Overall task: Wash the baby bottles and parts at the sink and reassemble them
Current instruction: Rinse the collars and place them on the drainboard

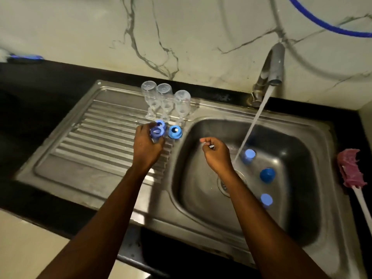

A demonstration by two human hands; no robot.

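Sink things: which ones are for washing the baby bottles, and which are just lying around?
For the job: bottles, rings (one in left hand), small part in right hand, caps, tap, brush.
Just lying about: hose, blue thing on the counter.

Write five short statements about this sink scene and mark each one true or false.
1. Water runs from the tap. True.
2. The three clear bottles lie on their sides in the basin. False: they stand upside down on the drainboard.
3. The left hand holds a blue ring. True.
4. The right hand holds the pink brush. False: the brush lies right of the basin; the right hand's fingers pinch a small pale part, too blurred to name.
5. Three blue caps sit in the basin. True.
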